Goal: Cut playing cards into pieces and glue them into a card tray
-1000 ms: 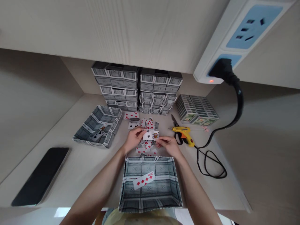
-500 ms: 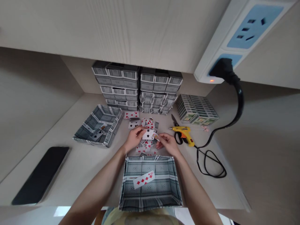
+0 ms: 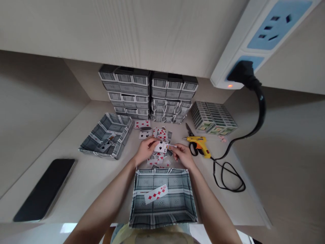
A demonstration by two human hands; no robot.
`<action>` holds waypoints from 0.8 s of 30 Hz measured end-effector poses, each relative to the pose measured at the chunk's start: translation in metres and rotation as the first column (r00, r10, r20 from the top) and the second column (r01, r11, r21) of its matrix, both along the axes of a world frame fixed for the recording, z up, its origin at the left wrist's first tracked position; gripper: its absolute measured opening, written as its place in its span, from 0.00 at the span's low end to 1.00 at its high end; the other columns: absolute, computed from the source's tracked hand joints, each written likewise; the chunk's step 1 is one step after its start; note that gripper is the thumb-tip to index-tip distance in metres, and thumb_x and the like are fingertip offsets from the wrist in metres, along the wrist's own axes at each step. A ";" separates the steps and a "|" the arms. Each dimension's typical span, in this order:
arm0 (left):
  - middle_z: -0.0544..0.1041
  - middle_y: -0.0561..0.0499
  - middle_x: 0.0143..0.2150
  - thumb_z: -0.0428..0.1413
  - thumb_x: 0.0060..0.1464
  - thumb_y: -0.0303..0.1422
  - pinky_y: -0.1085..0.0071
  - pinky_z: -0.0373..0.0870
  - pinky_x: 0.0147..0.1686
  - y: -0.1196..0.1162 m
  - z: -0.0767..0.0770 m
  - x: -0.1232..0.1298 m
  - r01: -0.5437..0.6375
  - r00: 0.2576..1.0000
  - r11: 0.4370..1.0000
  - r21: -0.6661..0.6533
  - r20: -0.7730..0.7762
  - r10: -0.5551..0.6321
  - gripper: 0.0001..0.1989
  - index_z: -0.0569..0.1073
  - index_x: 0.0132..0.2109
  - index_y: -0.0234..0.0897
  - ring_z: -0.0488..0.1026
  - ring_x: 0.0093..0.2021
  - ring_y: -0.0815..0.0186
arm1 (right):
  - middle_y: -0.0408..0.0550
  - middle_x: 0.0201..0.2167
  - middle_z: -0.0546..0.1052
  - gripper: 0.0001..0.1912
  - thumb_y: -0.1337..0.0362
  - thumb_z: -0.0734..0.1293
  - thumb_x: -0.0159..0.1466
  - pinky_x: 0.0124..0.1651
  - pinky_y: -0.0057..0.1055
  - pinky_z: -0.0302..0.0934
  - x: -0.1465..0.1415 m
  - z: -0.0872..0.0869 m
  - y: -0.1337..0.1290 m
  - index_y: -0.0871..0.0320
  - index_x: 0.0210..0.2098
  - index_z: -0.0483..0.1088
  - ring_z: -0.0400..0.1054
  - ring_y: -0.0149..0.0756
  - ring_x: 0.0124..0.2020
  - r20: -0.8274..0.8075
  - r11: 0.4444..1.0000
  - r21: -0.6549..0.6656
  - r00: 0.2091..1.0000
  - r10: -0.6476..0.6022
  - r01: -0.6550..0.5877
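My left hand [image 3: 146, 149] pinches a three of spades card [image 3: 160, 147] by its left end, above a loose pile of playing cards [image 3: 159, 133]. At the card's right end, my right hand [image 3: 182, 154] grips a face card [image 3: 170, 147], seen at a steep tilt; the two cards meet or overlap there. Nearest my body stands a box made of cards [image 3: 162, 213], with a nine of diamonds [image 3: 156, 194] lying inside it. Small stacks of cards [image 3: 145, 134] rest behind my left hand.
Stacked card boxes [image 3: 129, 81] stand at the back. Another card box [image 3: 106, 137] and a phone [image 3: 44, 189] are at left. Right of my hands are a yellow glue gun [image 3: 199, 145] with its cord, black scissors [image 3: 193, 149] and packed decks [image 3: 213, 117].
My right hand has turned the face card so that it shows more edge-on. My left hand stays nearly still with the three of spades.
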State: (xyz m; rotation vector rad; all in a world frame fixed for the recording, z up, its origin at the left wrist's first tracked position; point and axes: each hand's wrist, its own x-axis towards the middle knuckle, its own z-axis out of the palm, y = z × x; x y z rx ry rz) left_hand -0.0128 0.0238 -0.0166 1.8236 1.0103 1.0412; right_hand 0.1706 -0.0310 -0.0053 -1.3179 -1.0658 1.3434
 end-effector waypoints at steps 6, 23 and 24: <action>0.74 0.50 0.30 0.50 0.52 0.39 0.75 0.66 0.30 -0.003 -0.002 0.002 0.000 1.000 0.994 -0.109 0.009 0.001 0.13 0.73 0.35 0.34 0.69 0.29 0.70 | 0.34 0.07 0.59 0.19 0.49 0.67 0.49 0.14 0.23 0.42 -0.002 0.002 0.000 0.57 0.18 0.60 0.49 0.23 0.09 0.073 0.999 0.020 0.996 -0.043 0.042; 0.78 0.49 0.37 0.52 0.49 0.33 0.71 0.67 0.39 -0.001 0.007 -0.004 0.212 0.974 0.938 -0.274 0.140 -0.180 0.11 0.77 0.38 0.37 0.73 0.38 0.65 | 0.35 0.09 0.64 0.16 0.54 0.68 0.49 0.12 0.24 0.51 -0.005 0.000 0.000 0.57 0.18 0.60 0.55 0.25 0.09 -0.006 0.998 -0.030 0.998 -0.064 0.064; 0.78 0.49 0.37 0.51 0.49 0.32 0.71 0.67 0.37 0.000 0.008 -0.005 0.223 0.971 0.925 -0.307 0.152 -0.183 0.12 0.77 0.37 0.36 0.73 0.37 0.65 | 0.35 0.09 0.64 0.16 0.54 0.68 0.49 0.12 0.24 0.51 -0.005 0.000 0.000 0.57 0.18 0.60 0.55 0.25 0.09 0.001 0.998 -0.027 0.998 -0.064 0.064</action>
